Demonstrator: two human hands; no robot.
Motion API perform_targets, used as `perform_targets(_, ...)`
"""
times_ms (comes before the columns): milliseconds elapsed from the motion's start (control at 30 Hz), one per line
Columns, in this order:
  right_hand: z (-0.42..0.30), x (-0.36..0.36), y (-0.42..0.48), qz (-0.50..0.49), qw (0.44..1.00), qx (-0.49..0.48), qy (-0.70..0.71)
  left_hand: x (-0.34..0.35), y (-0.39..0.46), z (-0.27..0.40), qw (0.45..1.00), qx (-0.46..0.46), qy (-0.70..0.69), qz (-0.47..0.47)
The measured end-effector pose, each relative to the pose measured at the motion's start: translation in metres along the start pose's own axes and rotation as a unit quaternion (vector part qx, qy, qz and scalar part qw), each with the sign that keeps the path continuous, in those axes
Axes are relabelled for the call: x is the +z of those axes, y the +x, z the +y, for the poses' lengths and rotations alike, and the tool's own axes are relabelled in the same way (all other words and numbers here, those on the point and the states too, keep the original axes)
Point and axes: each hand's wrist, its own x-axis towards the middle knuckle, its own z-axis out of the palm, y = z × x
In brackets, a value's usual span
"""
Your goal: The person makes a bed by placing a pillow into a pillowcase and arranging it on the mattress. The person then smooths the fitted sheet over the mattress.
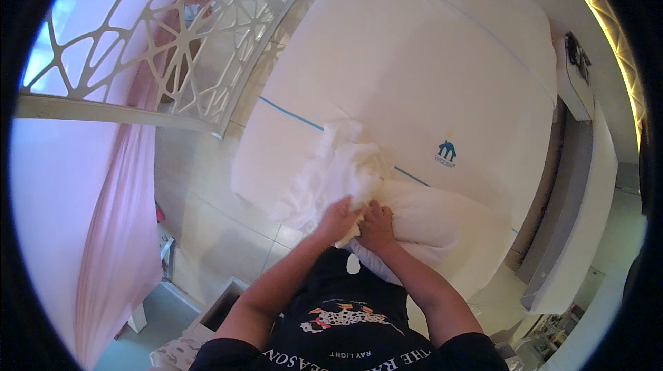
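Close together in front of my body, both hands are on bunched white cloth (357,156). My left hand (335,219) is closed on the cloth from the left side. Beside it, with fingers curled, my right hand (376,226) grips the cloth's gathered edge. A white pillow (427,218) lies just right of my right hand, its near part against my body. Whether the cloth is joined to the pillow cannot be made out. Beneath everything is a white-covered mattress (414,60) with a thin blue line across it and a printed logo.
A white lattice screen (181,47) stands at the left, with a pink curtain (124,205) by it. Right of the bed is a white bedside unit (559,205) and a box with dark items (577,60). An open grey drawer (222,301) sits at lower left on the tiled floor (212,205).
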Motion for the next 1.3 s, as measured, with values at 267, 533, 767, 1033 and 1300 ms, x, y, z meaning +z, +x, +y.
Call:
perform_targets(267, 0.036, 0.07, -0.001, 0.166, 0.945, 0.077, 0.269, 0.065, -0.017, -0.021, 0.995, 0.052, 0.073, -0.046)
perform_targets(533, 0.016, -0.033, 0.007, -0.011, 0.997, 0.014, 0.071, 0.019, -0.004, -0.012, 0.956, 0.151, 0.201, 0.149)
perform_targets(767, 0.033, 0.017, -0.005, 0.187, 0.951, 0.008, 0.245, 0.076, -0.008, 0.026, 0.995, 0.03, 0.066, 0.066)
perform_targets(1033, 0.022, -0.017, -0.011, 0.061, 0.989, -0.008, 0.131, 0.04, -0.004, 0.066, 0.973, 0.044, 0.225, -0.024)
perform_targets(1300, 0.029, 0.026, -0.016, -0.02, 0.975, 0.014, 0.222, 0.107, 0.023, 0.023, 0.973, 0.052, 0.094, -0.205)
